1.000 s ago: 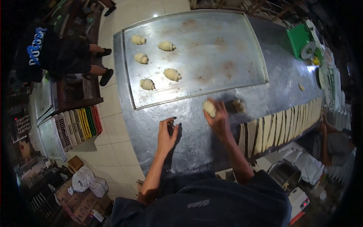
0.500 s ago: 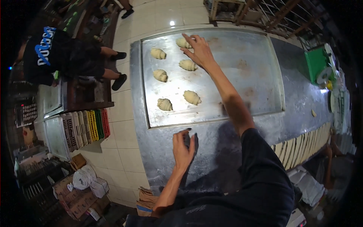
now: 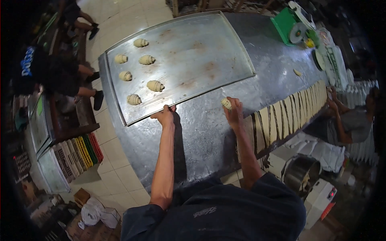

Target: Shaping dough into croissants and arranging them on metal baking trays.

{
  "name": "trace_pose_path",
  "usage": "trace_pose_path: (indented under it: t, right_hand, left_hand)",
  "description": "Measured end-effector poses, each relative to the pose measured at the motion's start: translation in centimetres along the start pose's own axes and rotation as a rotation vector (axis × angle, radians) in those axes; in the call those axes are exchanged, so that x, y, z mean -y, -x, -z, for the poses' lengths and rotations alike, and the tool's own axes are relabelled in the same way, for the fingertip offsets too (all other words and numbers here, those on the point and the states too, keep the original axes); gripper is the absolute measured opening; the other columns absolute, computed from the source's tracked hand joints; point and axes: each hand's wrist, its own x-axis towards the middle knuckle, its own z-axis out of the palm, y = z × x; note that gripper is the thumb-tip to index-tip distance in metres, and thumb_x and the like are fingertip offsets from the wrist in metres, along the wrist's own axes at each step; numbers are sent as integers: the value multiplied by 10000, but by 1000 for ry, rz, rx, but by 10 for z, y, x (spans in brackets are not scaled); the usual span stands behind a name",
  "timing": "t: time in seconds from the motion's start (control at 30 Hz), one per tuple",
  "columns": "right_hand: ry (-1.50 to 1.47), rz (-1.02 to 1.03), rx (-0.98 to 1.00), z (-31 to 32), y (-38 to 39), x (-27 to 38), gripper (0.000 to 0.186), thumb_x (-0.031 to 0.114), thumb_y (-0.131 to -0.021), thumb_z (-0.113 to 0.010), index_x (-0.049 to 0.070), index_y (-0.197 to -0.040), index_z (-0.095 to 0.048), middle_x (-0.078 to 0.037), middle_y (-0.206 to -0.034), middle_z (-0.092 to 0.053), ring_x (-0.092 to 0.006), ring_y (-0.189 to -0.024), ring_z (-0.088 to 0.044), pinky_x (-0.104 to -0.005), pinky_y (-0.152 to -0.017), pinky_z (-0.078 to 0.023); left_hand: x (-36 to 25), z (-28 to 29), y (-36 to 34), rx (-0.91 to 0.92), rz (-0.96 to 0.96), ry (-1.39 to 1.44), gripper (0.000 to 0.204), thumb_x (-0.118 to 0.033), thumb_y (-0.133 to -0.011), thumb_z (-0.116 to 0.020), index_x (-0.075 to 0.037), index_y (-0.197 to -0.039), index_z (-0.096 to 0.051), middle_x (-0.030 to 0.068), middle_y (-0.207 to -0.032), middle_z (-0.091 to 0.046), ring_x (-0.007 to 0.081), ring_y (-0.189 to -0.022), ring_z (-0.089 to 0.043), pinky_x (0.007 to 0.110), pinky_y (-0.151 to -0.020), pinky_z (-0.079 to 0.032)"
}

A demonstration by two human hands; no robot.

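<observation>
My right hand (image 3: 235, 112) is closed around a rolled piece of dough (image 3: 226, 103), held above the metal table beside the dough strips. My left hand (image 3: 164, 116) is at the near rim of the large metal baking tray (image 3: 189, 95), its fingers bent over the edge. Several rolled dough pieces sit in two columns on the tray's left part; one of these rolls (image 3: 155, 86) lies closest to my left hand. To the right of my right hand, a long row of flat dough strips (image 3: 277, 118) lies along the table's near edge.
A green scale (image 3: 284, 26) stands at the table's far right corner. Across the table to the right, another person's hands (image 3: 333, 96) are at the strips' end. A mixer bowl (image 3: 301, 170) is below the table edge. Coloured crates (image 3: 82, 150) and another person (image 3: 44, 70) are at left.
My right hand has left the roll at the tray's far side and now holds a dough roll near the strips. My left hand has reached the tray's rim. The view has swung right.
</observation>
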Motion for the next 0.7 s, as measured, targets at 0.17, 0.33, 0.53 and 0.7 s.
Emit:
trace_pose_path:
  t: [0.17,0.33,0.53,0.7]
  right_hand:
    - [-330,139,-62,27,-51,76,396,107,-796,-692,60,-1171,-574,-128,-1043,-556,-326,-970,-538,-395,-838,-452]
    - [-304,324,44,-7,-98,120,372,143,-803,-689,103,-1162,-599,-113,-1052,-552,-306,-998,-536,-384,-859,-452]
    - [89,344,-3,-43,-90,134,496,342,-791,-724,67,-1179,-586,-173,-1185,-478,-318,-1102,-468,-438,-936,-400]
    - [-356,491,24,-114,-166,190,484,291,-796,-717,60,-1197,-572,-162,-1162,-499,-325,-1061,-485,-420,-926,-408]
  left_hand:
    - [-13,-11,34,-154,48,-64,643,93,-836,-480,22,-1366,-123,204,-1206,-506,264,-981,-600,324,-735,-570]
    - [8,9,63,-161,-75,-242,620,88,-851,-516,-12,-1302,-103,197,-1216,-439,245,-1023,-562,311,-725,-586]
    - [-7,25,103,-151,312,43,420,-153,-920,-592,-71,-1061,-205,150,-908,-518,198,-629,-611,312,-530,-533]
    - [-9,72,118,-74,110,-85,423,-214,-921,-610,-61,-1082,-250,112,-840,-520,180,-598,-603,272,-515,-488]
